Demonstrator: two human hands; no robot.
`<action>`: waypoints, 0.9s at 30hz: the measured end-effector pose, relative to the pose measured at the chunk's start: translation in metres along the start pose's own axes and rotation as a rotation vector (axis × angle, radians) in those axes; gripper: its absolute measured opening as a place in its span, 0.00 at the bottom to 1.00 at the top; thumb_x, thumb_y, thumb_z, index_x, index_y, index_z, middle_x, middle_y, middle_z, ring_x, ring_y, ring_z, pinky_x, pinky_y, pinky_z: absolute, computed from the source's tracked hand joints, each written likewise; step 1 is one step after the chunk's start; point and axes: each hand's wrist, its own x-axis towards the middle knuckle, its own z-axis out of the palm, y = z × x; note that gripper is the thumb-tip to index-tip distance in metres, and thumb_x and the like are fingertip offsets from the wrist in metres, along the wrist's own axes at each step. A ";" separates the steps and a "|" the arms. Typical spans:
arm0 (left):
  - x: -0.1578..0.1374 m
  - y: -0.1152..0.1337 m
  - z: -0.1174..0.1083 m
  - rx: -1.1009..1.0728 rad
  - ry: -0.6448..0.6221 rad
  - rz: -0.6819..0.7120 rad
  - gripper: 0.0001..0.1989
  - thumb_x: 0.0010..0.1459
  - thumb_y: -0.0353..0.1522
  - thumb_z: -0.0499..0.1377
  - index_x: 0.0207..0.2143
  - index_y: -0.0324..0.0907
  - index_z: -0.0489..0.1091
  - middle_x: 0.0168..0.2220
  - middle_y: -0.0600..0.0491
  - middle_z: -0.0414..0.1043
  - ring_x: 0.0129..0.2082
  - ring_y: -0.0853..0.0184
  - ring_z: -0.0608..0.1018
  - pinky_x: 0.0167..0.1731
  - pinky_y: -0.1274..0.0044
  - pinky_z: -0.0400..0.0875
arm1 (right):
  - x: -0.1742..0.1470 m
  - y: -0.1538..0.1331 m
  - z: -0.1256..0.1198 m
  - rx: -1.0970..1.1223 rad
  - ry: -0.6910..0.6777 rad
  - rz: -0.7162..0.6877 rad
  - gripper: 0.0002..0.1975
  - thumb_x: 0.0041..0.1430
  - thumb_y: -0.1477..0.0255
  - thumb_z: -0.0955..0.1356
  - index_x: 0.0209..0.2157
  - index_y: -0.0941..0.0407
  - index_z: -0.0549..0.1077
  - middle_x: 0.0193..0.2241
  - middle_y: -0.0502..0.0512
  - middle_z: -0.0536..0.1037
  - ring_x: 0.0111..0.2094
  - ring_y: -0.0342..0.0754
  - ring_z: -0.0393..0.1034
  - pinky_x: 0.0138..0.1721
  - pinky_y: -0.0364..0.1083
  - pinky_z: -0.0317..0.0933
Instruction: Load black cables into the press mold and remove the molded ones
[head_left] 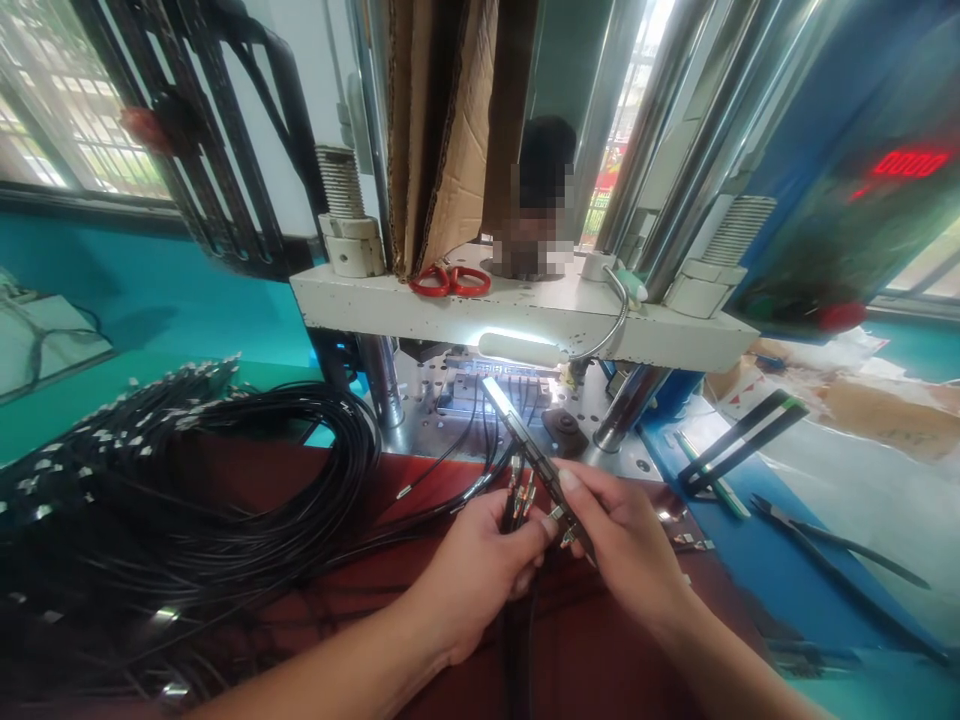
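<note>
- A red-brown work surface (315, 520) is being crossed by both forearms, which are entering from 6 o'clock.
- A small bunch of black cable ends (519, 500) with metal tips is being clamped in the left hand (472, 570), fingers curled shut around it, just below the centre of the view; the cables are being let down out of the fist toward 6 o'clock.
- A slim metal tool (529, 445), seemingly tweezers, is being pinched in the right hand (626, 545), fingers closed together on its lower end; its tip is being pointed up toward 11 o'clock, into the lit area of the machine. Tool and cable tips are being held touching or just beside each other; which cannot be told.
- A few loose metal terminals (686, 542) are being left on the surface just at 3 o'clock of the right hand.
- A large coil of black cables (187, 500) is being kept at 9 o'clock, well apart from the hands, with single strands being trailed toward them.
- Black-and-white strips (742, 440) and dark cutters (840, 560) are being kept on the blue bench at 3 o'clock.
- Beyond the hands, at 12 o'clock, a press base plate (525, 320) with a lit lamp (521, 348) under it is being seen; red-handled scissors (448, 281) are lying on top.
- Farthest, at 2 o'clock, a red digital display (910, 162) is glowing.
</note>
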 end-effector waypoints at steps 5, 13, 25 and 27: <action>0.000 0.001 0.000 0.005 0.000 0.007 0.11 0.59 0.38 0.57 0.29 0.41 0.62 0.20 0.61 0.56 0.16 0.78 0.52 0.17 0.78 0.42 | -0.002 -0.001 0.001 -0.014 -0.002 0.004 0.20 0.65 0.59 0.61 0.52 0.53 0.72 0.21 0.46 0.72 0.19 0.40 0.61 0.21 0.39 0.58; 0.000 0.000 0.000 -0.006 0.015 0.008 0.13 0.58 0.39 0.58 0.28 0.41 0.61 0.20 0.62 0.56 0.16 0.78 0.51 0.16 0.79 0.42 | -0.005 -0.001 0.004 -0.078 0.013 -0.042 0.19 0.65 0.60 0.61 0.51 0.52 0.73 0.24 0.47 0.75 0.20 0.40 0.62 0.23 0.39 0.60; 0.002 0.007 -0.012 -0.100 -0.057 0.000 0.12 0.57 0.35 0.61 0.40 0.37 0.68 0.31 0.53 0.68 0.27 0.71 0.71 0.29 0.77 0.65 | 0.001 -0.007 -0.010 0.121 -0.013 0.070 0.19 0.63 0.57 0.62 0.46 0.53 0.76 0.21 0.48 0.69 0.19 0.42 0.59 0.18 0.40 0.56; 0.002 0.008 -0.016 -0.151 -0.043 -0.016 0.12 0.57 0.34 0.60 0.42 0.36 0.68 0.33 0.51 0.68 0.30 0.71 0.71 0.32 0.76 0.66 | 0.003 -0.008 -0.012 0.167 0.004 0.096 0.19 0.62 0.57 0.62 0.44 0.54 0.76 0.21 0.48 0.68 0.18 0.42 0.58 0.17 0.40 0.56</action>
